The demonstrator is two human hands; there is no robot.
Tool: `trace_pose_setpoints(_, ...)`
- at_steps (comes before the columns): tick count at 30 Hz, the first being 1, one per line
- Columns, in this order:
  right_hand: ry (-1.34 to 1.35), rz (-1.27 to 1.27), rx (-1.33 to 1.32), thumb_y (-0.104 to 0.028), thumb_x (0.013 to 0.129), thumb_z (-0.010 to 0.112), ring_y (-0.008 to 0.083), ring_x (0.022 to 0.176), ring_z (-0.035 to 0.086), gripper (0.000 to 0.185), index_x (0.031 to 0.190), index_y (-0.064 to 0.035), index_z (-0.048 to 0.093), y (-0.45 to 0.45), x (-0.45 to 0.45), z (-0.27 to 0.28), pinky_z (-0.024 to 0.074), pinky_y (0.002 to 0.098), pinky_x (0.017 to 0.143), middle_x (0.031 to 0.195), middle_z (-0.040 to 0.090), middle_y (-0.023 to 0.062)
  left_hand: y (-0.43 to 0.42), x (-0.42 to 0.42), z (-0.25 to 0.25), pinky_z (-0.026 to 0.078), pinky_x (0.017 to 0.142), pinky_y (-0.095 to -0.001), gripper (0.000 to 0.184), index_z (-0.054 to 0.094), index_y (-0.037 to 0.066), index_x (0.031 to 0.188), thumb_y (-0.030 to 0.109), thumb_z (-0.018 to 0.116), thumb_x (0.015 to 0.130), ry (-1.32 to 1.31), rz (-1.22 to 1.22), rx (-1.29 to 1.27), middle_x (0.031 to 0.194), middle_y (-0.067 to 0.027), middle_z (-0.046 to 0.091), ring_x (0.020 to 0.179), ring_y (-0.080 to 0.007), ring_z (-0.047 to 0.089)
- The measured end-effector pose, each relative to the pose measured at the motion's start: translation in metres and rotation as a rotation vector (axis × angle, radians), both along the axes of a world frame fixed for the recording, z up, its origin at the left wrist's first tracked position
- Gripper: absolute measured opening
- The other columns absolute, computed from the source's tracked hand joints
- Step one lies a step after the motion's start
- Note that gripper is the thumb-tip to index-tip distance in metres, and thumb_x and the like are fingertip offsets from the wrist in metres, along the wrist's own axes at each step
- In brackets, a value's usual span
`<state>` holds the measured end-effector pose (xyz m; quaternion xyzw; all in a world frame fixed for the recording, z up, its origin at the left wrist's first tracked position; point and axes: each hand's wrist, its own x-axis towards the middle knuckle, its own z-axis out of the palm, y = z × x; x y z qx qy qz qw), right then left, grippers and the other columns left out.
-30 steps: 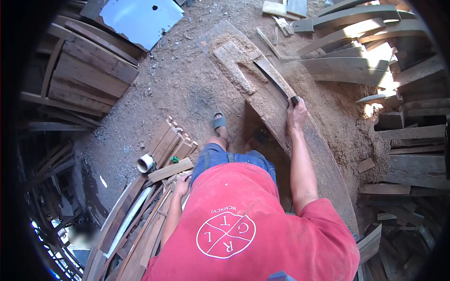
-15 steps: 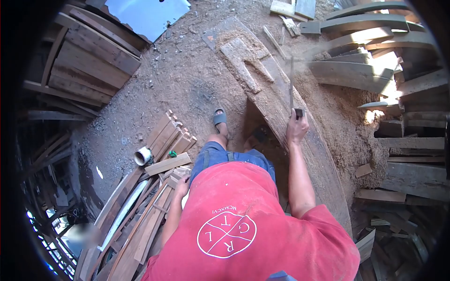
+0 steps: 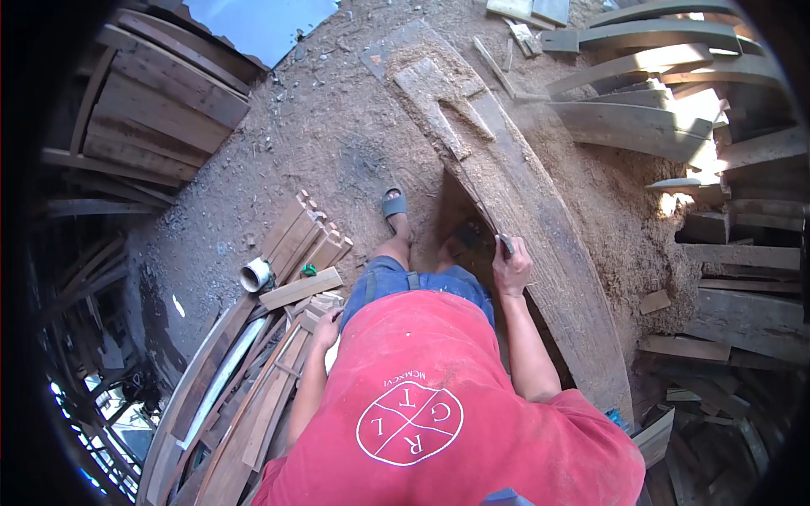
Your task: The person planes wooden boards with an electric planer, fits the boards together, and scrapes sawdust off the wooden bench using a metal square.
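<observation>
My right hand (image 3: 513, 268) is closed around the dark handle (image 3: 506, 244) of a long, thin tool. Its hand is at the left edge of the broad wooden plank (image 3: 548, 244), and its blade is hard to make out against that edge. A notched board (image 3: 440, 97) covered in sawdust lies on the plank's far end. Beside my hip, my left hand (image 3: 327, 327) has its fingers curled, with a small dark bit showing at them that I cannot make out. Stacked wood strips (image 3: 283, 363) are next to it.
Curved timbers (image 3: 624, 126) are piled at the right, above sawdust (image 3: 641, 219). A white pipe piece (image 3: 255, 275) and a small green object (image 3: 310, 270) sit by short boards (image 3: 302, 290) at left. Larger boards (image 3: 160, 110) lean at the upper left.
My right hand has come back and left, from over the plank to its left edge. The tool's blade, which pointed forward above the plank, no longer stands out. My left hand stays near my hip.
</observation>
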<state>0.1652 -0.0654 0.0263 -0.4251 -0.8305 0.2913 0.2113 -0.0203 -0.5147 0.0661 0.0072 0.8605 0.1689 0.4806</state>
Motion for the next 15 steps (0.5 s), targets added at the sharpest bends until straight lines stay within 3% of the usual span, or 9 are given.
trace_pose_setpoints(5, 0.035, 0.028, 0.050, -0.014, 0.093, 0.075, 0.0380, 0.076, 0.067, 0.013, 0.095, -0.0042, 0.066, 0.001, -0.017, -0.012, 0.0525, 0.0467, 0.066, 0.085, 0.065, 0.0150, 0.027, -0.006, 0.031, 0.052, 0.098, -0.0337, 0.035, 0.068, 0.006, 0.135, 0.020, 0.059, 0.105, 0.042, 0.029, -0.008, 0.121, -0.0160, 0.075, 0.111, -0.0222, 0.070)
trace_pose_setpoints(13, -0.031, 0.082, 0.040, -0.021, 0.096, 0.073, 0.0409, 0.076, 0.067, 0.018, 0.093, -0.0046, 0.066, 0.008, -0.075, -0.017, 0.0548, 0.0471, 0.068, 0.088, 0.067, 0.0173, -0.003, -0.006, 0.001, 0.051, 0.099, -0.0338, 0.035, 0.069, 0.008, 0.136, 0.022, 0.060, 0.105, -0.007, 0.039, 0.025, 0.123, -0.0166, 0.074, 0.112, -0.0229, 0.070)
trace_pose_setpoints(15, 0.007, 0.093, 0.061, -0.019, 0.094, 0.071, 0.0377, 0.076, 0.068, 0.018, 0.090, -0.0053, 0.062, 0.018, -0.096, -0.013, 0.0544, 0.0473, 0.069, 0.086, 0.066, 0.0154, -0.004, -0.009, 0.002, 0.051, 0.100, -0.0340, 0.035, 0.069, 0.008, 0.136, 0.022, 0.061, 0.105, -0.022, 0.043, 0.037, 0.123, -0.0167, 0.074, 0.113, -0.0232, 0.070)
